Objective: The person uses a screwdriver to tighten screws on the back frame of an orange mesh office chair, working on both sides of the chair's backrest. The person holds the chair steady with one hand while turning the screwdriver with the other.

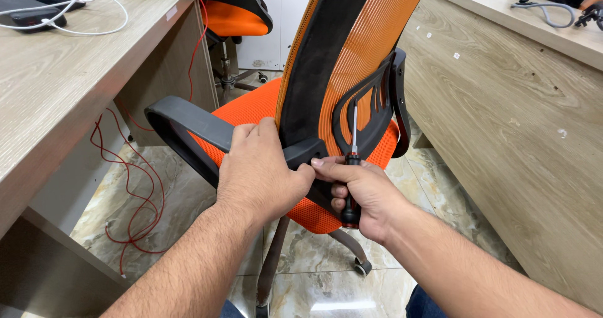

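An orange mesh office chair (364, 35) with a black frame stands in front of me, its back turned toward me. My left hand (260, 170) grips the black bracket where the backrest (314, 66) meets the seat, just beside the left armrest (182, 120). My right hand (364, 195) is closed around the black-and-red handle of a screwdriver (353, 167). Its metal shaft points straight up against the black lumbar support (377, 104). The two hands touch at the thumbs.
A wooden desk (56, 85) on the left carries black devices and white cables (94, 16); red wires (135, 186) hang down to the marble floor. A wooden desk panel (515, 136) rises close on the right. A second orange chair (235, 13) stands behind.
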